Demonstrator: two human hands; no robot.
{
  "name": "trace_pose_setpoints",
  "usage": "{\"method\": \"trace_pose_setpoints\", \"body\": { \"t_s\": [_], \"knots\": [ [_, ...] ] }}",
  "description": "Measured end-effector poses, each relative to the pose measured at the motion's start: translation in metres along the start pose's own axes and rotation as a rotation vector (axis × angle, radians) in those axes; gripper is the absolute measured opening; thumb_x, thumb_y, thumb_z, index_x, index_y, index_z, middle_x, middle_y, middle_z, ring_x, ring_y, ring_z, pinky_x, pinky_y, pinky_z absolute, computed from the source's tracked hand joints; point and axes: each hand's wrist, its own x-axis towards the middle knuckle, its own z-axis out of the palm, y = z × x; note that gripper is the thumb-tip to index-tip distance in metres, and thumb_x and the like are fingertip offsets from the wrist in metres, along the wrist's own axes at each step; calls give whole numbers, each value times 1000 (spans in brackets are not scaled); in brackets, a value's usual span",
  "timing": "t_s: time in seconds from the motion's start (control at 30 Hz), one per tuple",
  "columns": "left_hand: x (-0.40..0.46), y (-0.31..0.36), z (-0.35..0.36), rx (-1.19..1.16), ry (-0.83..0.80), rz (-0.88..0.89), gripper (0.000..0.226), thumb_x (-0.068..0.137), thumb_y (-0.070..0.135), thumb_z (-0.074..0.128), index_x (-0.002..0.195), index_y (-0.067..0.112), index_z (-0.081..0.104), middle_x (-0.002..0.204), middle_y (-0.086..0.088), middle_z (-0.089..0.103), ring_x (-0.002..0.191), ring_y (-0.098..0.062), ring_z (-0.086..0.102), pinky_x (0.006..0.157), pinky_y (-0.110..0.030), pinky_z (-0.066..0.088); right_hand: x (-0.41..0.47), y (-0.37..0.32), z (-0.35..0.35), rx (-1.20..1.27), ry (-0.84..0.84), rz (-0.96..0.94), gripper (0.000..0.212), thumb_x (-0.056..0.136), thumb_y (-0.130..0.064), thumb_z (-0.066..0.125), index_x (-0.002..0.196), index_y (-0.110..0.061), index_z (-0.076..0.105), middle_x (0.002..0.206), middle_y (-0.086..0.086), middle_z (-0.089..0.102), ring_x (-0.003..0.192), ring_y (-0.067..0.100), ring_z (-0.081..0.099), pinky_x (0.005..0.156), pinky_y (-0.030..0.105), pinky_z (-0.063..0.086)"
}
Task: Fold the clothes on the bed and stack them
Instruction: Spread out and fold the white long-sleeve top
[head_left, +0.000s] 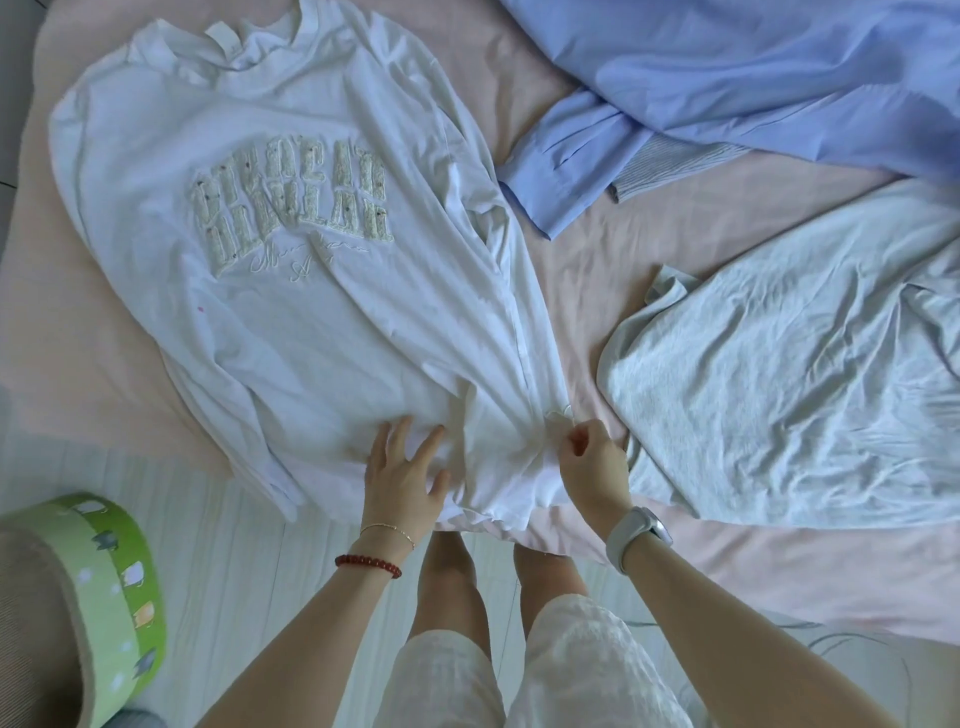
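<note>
A: Which garment is being worked on right now?

B: The large white cotton T-shirt with raised cream lettering on the chest (291, 249). It is lying face up on the pale pink bed sheet (649, 270), collar away from the person and hem hanging over the near edge of the bed.

A: What are the hands doing?

B: The left hand (402, 467) is lying flat on the hem area, fingers (397, 434) spread and pressing the cloth down. The right hand (592, 467) is sitting at the shirt's right bottom corner with fingers curled in, seemingly pinching the hem there, though the pinch itself is mostly hidden by bunched cloth.

A: So which step is this?

B: I would judge it as spreading and smoothing, before any fold. The shirt is looking rumpled along its right side, with one sleeve tucked under.

A: And next?

B: Probably tugging that corner outward to flatten the side, then folding a side inward. The crumpled light blue shirt (727, 88) and the wrinkled pale grey-green jersey garment (789, 364) are waiting unfolded to the right, and no stack is showing yet.
</note>
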Motion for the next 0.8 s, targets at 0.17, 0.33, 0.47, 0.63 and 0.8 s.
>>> {"method": "trace_pose_setpoints", "body": {
  "t_s": [0.17,0.33,0.47,0.63,0.8],
  "knots": [
    [-22,10,11,-207,151,211,22,75,5,70,96,8,69,99,-6,65,95,-29,58,78,-30,47,-12,-2,14,34,-147,-23,20,88,-34,56,94,-15,59,80,-5,62,77,14,57,68,24,45],
    [-30,25,19,-367,38,126,23,82,19,65,104,15,65,102,7,64,101,-12,50,80,-18,38,-4,-10,30,-5,-175,153,18,88,-28,52,95,-14,61,91,3,63,86,22,55,73,29,42],
    [-20,31,17,-404,-56,79,33,82,15,60,115,16,57,95,7,62,92,-7,48,78,-24,45,3,-14,29,54,-179,197,32,85,-27,54,55,-17,48,57,1,49,59,21,47,53,28,33],
    [-26,36,13,-474,-111,87,31,82,12,61,112,17,59,87,7,65,87,-9,60,83,-25,49,3,-17,31,184,-162,213,29,83,-14,51,56,-18,41,52,-4,39,50,14,36,48,26,28],
    [-37,28,6,-374,20,179,24,84,10,60,105,20,67,83,8,62,80,-7,53,73,-23,47,0,-8,5,399,-50,113,8,94,-12,43,86,-11,44,72,3,48,61,17,46,59,26,44]
  ]
}}
